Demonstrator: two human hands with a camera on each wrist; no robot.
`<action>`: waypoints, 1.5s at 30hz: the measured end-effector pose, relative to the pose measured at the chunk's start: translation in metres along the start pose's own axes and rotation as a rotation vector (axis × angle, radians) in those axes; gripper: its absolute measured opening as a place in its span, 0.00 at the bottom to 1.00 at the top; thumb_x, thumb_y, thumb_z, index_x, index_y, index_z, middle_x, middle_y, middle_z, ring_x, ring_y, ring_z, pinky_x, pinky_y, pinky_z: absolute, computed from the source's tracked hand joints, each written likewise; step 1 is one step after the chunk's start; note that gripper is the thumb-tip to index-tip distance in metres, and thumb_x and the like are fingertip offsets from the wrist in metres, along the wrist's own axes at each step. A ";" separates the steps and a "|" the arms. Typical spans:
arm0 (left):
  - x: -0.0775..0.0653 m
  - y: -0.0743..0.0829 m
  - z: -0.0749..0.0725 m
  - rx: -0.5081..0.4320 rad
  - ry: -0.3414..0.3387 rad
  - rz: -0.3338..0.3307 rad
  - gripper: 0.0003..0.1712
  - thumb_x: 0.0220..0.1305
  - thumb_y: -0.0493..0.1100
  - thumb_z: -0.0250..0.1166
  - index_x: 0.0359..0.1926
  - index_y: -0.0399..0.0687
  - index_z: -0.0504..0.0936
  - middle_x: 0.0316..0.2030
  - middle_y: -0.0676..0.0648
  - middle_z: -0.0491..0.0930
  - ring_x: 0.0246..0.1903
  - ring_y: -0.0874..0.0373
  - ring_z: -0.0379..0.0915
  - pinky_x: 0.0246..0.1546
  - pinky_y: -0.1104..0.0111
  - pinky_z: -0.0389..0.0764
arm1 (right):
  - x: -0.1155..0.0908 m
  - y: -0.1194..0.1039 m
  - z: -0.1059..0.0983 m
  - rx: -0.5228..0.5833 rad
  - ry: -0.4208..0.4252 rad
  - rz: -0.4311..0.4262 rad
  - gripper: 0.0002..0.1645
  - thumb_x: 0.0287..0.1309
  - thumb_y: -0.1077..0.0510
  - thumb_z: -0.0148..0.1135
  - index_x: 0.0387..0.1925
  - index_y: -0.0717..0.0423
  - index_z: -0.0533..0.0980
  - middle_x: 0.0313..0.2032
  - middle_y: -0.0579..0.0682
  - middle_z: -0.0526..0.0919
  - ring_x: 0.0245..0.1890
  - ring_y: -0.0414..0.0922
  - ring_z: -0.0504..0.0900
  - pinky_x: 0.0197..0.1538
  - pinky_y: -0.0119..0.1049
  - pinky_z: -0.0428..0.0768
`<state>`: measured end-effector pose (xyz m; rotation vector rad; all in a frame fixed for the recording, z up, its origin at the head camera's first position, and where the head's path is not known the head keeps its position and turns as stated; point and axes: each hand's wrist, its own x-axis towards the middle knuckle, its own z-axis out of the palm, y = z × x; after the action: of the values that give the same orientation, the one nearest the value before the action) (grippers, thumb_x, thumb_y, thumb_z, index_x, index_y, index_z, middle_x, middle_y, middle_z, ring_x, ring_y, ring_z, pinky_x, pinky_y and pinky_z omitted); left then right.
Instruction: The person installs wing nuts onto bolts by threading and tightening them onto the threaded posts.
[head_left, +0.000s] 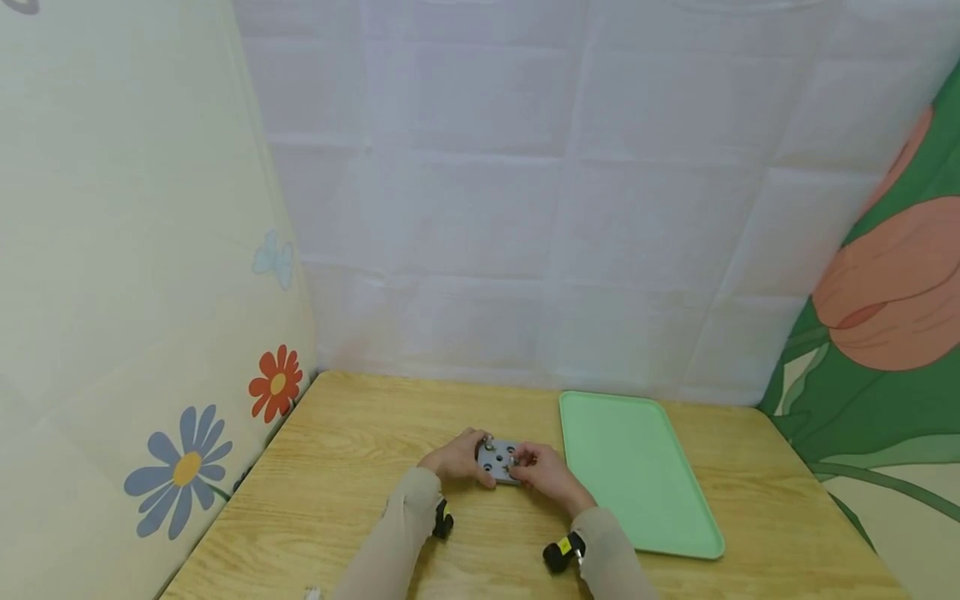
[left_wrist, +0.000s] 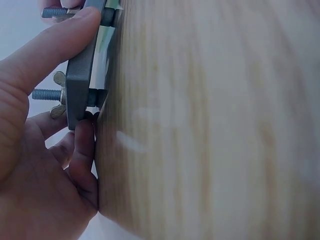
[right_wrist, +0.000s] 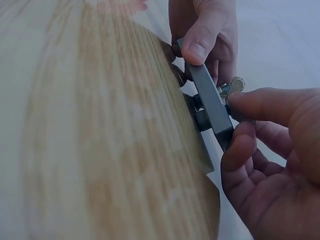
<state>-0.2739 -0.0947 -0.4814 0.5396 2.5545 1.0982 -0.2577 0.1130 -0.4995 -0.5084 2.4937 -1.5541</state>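
A grey metal plate (head_left: pixel 497 461) with several holes is held just above the wooden table, bolt heads (left_wrist: pixel 95 98) showing on its underside. My left hand (head_left: pixel 459 459) grips its left end, thumb along the near edge. On the far-left bolt sits a wing nut (head_left: pixel 489 443); the left wrist view shows a wing nut (left_wrist: pixel 59 95) with bare thread sticking out beyond it. At the plate's near right corner, my right hand (head_left: pixel 550 476) pinches a wing nut (head_left: pixel 513 461) on another bolt, its fingers partly hiding it. Curled right fingers (right_wrist: pixel 239 150) lie against the plate's edge.
A light green tray (head_left: pixel 637 475) lies on the table just right of my right hand. The wooden table (head_left: pixel 360 433) meets a white cloth at the back and printed cloths at both sides. A small pale object (head_left: pixel 312 593) shows at the near edge.
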 end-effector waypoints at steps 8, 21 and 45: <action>0.000 0.001 0.000 -0.001 -0.002 0.002 0.46 0.44 0.44 0.78 0.63 0.38 0.66 0.51 0.45 0.67 0.41 0.54 0.64 0.45 0.61 0.67 | -0.001 -0.002 0.000 -0.035 0.000 -0.016 0.09 0.51 0.64 0.67 0.36 0.62 0.79 0.24 0.46 0.75 0.21 0.40 0.72 0.25 0.33 0.73; 0.001 0.000 0.000 -0.006 0.000 -0.005 0.46 0.44 0.44 0.78 0.63 0.39 0.66 0.50 0.46 0.67 0.42 0.54 0.64 0.47 0.60 0.67 | 0.001 -0.001 0.003 -0.112 0.038 0.025 0.09 0.51 0.59 0.68 0.31 0.59 0.76 0.25 0.45 0.76 0.23 0.39 0.72 0.26 0.32 0.71; 0.006 -0.008 0.003 0.018 0.003 0.005 0.48 0.43 0.45 0.78 0.64 0.38 0.65 0.52 0.45 0.67 0.42 0.55 0.64 0.46 0.61 0.67 | -0.002 -0.002 0.002 0.061 0.004 0.034 0.06 0.53 0.68 0.57 0.35 0.67 0.76 0.26 0.47 0.75 0.23 0.39 0.71 0.26 0.32 0.72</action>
<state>-0.2795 -0.0949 -0.4903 0.5501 2.5694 1.0796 -0.2552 0.1113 -0.4988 -0.4519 2.4363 -1.6149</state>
